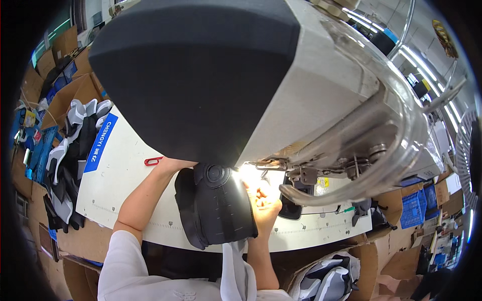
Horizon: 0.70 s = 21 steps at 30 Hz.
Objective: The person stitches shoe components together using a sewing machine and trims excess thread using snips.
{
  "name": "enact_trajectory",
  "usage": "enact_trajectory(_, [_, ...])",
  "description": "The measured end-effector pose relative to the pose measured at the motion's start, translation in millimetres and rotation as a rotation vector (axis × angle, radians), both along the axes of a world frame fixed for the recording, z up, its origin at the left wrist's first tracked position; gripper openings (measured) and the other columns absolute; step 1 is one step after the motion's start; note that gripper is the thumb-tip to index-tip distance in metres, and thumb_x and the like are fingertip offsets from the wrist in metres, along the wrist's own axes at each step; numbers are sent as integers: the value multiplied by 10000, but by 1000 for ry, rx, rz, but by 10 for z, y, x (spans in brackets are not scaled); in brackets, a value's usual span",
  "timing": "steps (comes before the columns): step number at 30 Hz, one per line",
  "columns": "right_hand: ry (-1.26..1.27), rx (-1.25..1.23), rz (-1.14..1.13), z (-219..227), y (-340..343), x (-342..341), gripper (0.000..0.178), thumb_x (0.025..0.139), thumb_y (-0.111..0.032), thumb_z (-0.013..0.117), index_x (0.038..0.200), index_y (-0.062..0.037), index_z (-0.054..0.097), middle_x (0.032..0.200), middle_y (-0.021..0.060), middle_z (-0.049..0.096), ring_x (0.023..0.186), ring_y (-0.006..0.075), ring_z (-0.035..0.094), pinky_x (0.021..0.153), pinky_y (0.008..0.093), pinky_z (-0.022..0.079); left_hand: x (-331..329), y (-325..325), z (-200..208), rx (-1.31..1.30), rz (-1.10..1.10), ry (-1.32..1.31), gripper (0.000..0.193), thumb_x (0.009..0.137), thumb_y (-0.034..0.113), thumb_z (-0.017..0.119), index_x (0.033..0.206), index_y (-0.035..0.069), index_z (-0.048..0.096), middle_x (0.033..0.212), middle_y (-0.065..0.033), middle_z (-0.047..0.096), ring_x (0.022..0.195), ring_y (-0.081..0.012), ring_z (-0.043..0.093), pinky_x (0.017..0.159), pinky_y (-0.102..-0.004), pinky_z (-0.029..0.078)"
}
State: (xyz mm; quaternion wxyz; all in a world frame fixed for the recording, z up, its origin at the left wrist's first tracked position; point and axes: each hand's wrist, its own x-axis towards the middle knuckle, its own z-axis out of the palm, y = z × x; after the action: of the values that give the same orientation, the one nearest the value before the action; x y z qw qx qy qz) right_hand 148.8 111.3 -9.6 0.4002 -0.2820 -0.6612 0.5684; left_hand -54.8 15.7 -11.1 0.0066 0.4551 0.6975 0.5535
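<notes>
A: Left side first?

B: Pile (63,170) of grey-and-black pieces, well left of the left fingers. Red clip (153,161) on the counter (123,193), just left of the left wrist.

A: Left hand (179,163)?

B: Wrist shows; fingers hidden behind pad and machine. Wide or narrow: cannot tell.

A: Pad (218,205)?

B: Black, curved, right of the left wrist, immediately left of the right fingers. Long axis runs toward the wearer, near end leaning slightly right. Right hand (264,198) judged nearer: it touches the pad's right edge.

A: Right fingers?

B: Curled inward. Glare washes out the tips; cannot tell whether they grip the pad.

A: Edges, room?

B: Widest counter surface lies left of the left fingers, past the forearm. Counter's front edge is wearer-side of both hands; pad's near end reaches about level, overhang uncertain. Machine (201,75) looms above and ahead of the fingers. Curved bar (324,201) just right of the right fingers; judged the tight side.
</notes>
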Motion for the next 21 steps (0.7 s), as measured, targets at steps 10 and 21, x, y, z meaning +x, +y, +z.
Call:
enact_trajectory(10, [-348, 495, 445, 611, 220, 284, 268, 718, -111, 764, 886, 17, 600, 824, 98, 622, 762, 195, 592, 730, 310, 468, 194, -325, -5, -8, 57, -178, 206, 909, 167, 609, 1046, 20, 653, 991, -111, 673, 905, -250, 612, 849, -366, 476])
enact_trajectory(21, [-377, 1540, 492, -768, -437, 437, 86, 791, -88, 573, 876, -91, 555, 859, 32, 533, 733, 151, 587, 663, 255, 498, 263, -1379, -722, -499, 426, 419, 266, 886, 43, 586, 1150, 57, 607, 914, -98, 591, 875, -271, 563, 724, -348, 456])
